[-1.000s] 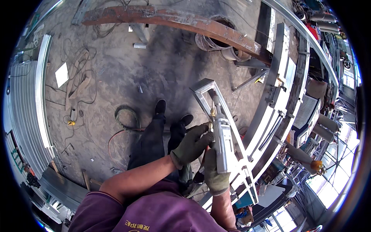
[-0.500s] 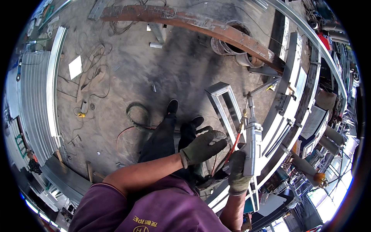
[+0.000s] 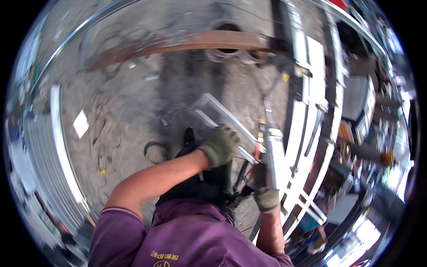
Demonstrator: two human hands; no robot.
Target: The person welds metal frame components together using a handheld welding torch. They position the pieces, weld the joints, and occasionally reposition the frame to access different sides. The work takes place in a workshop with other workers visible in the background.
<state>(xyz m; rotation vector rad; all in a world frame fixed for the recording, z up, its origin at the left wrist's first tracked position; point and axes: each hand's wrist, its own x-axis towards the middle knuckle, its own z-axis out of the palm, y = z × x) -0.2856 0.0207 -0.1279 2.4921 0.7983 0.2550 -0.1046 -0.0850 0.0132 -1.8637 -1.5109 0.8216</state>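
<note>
My left hand (image 3: pixel 219 147), in a grey-green work glove, is closed over the near-left bar of a narrow rectangular metal frame (image 3: pixel 233 118). Motion blur and the glove's back hide exactly how the fingers wrap round the bar. The frame slants from upper left toward my right hand. That right hand (image 3: pixel 266 198), gloved too, is closed round the grip of a silver gun-shaped tool (image 3: pixel 275 153) with a long thin nozzle pointing away from me. A red hose (image 3: pixel 258 152) runs along the tool's left side.
A long white-and-silver workbench of rails (image 3: pixel 308 120) lies to my right, with clamps on it. A rusty beam (image 3: pixel 191 42) crosses the floor ahead, before a bucket (image 3: pixel 222 54). Stacked corrugated metal profiles (image 3: pixel 44 155) are at left. A coiled hose (image 3: pixel 155 152) lies near my feet.
My left hand has gone from open beside the frame to closed on its bar. The whole view has swung round, with the frame now further left; my right hand keeps the tool.
</note>
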